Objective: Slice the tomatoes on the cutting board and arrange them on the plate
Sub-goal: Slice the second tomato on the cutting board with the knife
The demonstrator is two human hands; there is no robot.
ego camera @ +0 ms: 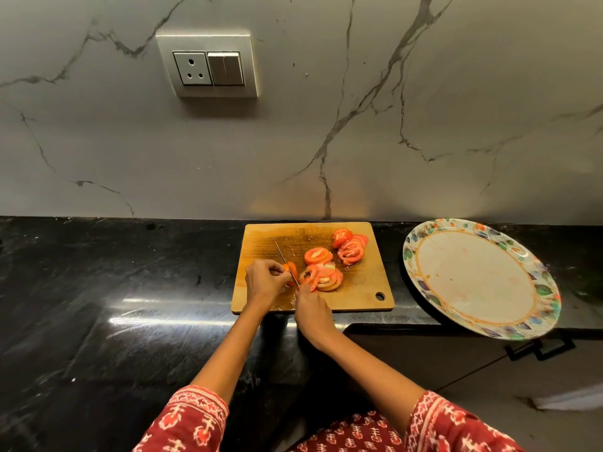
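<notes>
A wooden cutting board lies on the black counter. Two piles of red tomato slices rest on it: one near its middle and one at its far right. My left hand pinches a small end piece of tomato at the board's left side. My right hand grips a knife, its thin blade pointing away from me and running right beside that piece. A large round plate with a leaf-patterned rim lies to the right of the board, holding no slices.
The black stone counter stretches far to the left. Its front edge steps back under the plate, which overhangs a drawer with a dark handle. A marble wall with a socket and switch panel rises behind.
</notes>
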